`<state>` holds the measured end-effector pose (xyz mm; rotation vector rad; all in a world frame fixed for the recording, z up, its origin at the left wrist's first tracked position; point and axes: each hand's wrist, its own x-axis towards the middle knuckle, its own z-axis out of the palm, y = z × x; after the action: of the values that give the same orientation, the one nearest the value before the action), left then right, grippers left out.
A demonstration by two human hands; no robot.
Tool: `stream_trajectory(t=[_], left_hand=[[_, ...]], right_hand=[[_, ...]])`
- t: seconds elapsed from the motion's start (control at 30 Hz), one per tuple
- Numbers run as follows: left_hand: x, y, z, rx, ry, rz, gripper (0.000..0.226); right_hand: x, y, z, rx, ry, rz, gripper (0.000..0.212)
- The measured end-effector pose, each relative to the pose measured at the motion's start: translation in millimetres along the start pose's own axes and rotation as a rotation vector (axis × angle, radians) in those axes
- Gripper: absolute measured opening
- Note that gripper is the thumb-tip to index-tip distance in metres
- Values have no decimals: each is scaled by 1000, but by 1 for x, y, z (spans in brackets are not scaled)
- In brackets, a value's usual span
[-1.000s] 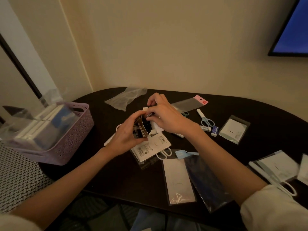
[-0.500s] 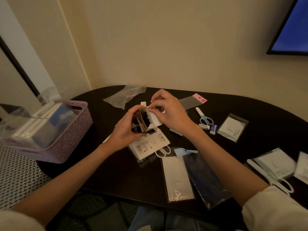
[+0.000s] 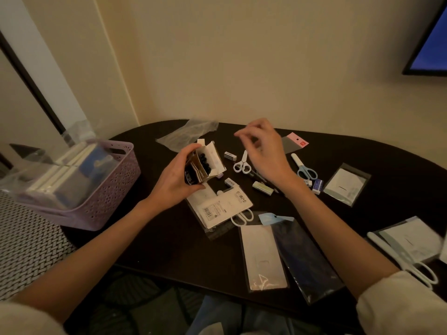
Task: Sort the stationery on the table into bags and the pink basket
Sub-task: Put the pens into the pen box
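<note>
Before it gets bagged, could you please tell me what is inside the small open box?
Small round black pieces show in the open box, held by the left hand. What they are, and anything deeper, is hidden by its walls.

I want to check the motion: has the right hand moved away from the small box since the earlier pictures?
Yes. The right hand has lifted off the small box and gone right, now above the white scissors on the table.
</note>
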<state>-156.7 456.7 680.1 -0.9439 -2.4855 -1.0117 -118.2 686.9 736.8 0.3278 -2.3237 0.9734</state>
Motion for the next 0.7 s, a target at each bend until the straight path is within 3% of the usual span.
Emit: stream_trajectory(t=[0.13,0.27,0.37,0.7], left_hand=[[-8,-7,-7,29,-14,-26,103],[-13,-11,-11,54,-6,-30,102],[-14,-12,-13,52,7,-40,105],[-13,-16,-15,40,41,-68,104]], right_hand=[[0,37,1,-178,-110,262,21],[-10,68,16,-306,-376,472,21],[-18,80,30,-429,-470,508,19],[-9,90,45,-559,-457,541,15]])
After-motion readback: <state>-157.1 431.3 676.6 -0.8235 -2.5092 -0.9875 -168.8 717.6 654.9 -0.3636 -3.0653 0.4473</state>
